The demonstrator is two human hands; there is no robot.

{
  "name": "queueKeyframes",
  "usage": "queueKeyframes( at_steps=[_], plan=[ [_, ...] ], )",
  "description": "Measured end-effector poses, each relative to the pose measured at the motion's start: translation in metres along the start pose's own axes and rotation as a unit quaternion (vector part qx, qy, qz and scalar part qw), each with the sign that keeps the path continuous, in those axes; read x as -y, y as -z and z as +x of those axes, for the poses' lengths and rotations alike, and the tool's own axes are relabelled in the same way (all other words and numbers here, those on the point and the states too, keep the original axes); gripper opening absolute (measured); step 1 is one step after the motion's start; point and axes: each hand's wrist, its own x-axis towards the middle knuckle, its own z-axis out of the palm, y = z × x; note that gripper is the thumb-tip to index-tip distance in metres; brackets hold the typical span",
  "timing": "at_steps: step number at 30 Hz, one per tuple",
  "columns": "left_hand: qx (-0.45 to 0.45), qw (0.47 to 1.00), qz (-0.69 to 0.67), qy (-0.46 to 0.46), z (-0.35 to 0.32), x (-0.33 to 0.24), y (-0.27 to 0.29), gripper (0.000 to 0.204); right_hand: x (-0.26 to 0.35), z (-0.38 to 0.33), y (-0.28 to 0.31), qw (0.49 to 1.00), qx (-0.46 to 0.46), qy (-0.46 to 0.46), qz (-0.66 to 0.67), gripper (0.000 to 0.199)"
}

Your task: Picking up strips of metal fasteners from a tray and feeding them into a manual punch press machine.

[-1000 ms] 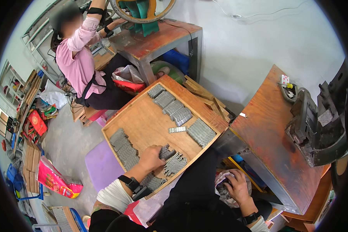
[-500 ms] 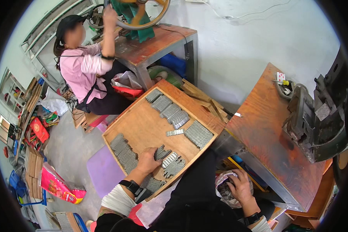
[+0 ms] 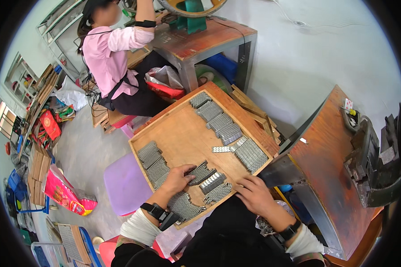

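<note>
A shallow wooden tray (image 3: pixel 177 133) lies in front of me with rows of small grey metal strips along its left and right sides. My left hand (image 3: pixel 177 178) rests in the tray's near part, fingers on a dark stack of strips (image 3: pixel 202 171). My right hand (image 3: pixel 253 194) sits at the tray's near right edge, fingers spread, beside another bundle of strips (image 3: pixel 217 193). It holds nothing that I can see. One loose perforated strip (image 3: pixel 222 149) lies in the tray's middle.
A rusty metal bench (image 3: pixel 329 164) with a dark press machine (image 3: pixel 378 164) stands at my right. Another person in a pink top (image 3: pixel 113 58) works at a far bench (image 3: pixel 205 38). A purple stool (image 3: pixel 124 184) stands left of the tray. Clutter lines the left floor.
My right hand has come up from a bag of parts by my lap to the tray's near edge. My left hand stays on the strips in the tray.
</note>
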Motion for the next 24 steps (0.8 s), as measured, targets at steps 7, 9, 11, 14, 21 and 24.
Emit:
queueKeyframes(
  at_steps=[7,9,11,14,21,24],
  plan=[
    [0.012,0.999,0.029,-0.012,0.001,-0.009,-0.001,0.035,-0.005,0.068,-0.065,0.999,0.045,0.002,0.005,0.044],
    [0.012,0.999,0.031,-0.006,-0.004,-0.014,0.001,0.037,-0.006,0.067,-0.074,0.998,0.041,-0.040,0.026,0.045],
    [0.004,0.976,0.204,-0.076,-0.013,-0.025,0.001,0.046,-0.006,0.070,-0.077,0.991,0.030,-0.108,0.072,0.046],
    [-0.032,0.948,0.304,-0.088,-0.020,-0.033,-0.016,0.055,-0.009,0.074,-0.077,0.978,0.037,-0.142,0.147,0.045],
    [-0.083,0.941,0.320,-0.067,-0.010,-0.022,-0.029,0.054,-0.014,0.050,-0.048,0.981,-0.005,-0.147,0.128,0.044],
    [-0.032,0.907,0.414,-0.069,-0.001,-0.030,-0.016,0.049,-0.014,0.021,-0.024,0.983,-0.006,-0.155,0.098,0.043]
  ],
)
